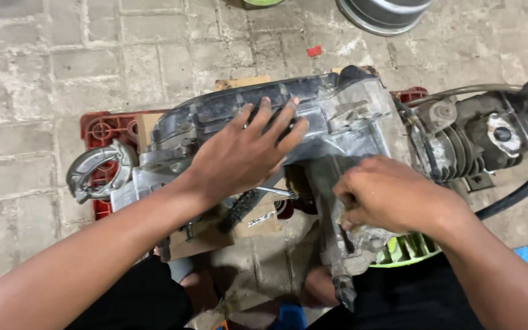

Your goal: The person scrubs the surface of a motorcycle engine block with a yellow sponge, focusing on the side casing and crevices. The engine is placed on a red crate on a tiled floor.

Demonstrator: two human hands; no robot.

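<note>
On the grey brick floor [32, 91] the engine casing [337, 116] lay long-axis left to right, the left hand [239, 153] spread flat on its top, the right hand [386, 192] seemingly curled shut on its near underside.

An open-air repair yard or street-side motorcycle workshop, judging by the ground and the parts. Worn grey paving bricks [44, 79] underfoot, stained and gritty. A greasy scooter engine [313, 122] stripped out and laid on a red plastic crate [102, 131] with scraps of cardboard [206, 238] beneath. Finned cylinder [459, 150] and black hose [520, 186] at one end, a metal wheel rim [383, 12] lying on the ground beyond.
</note>
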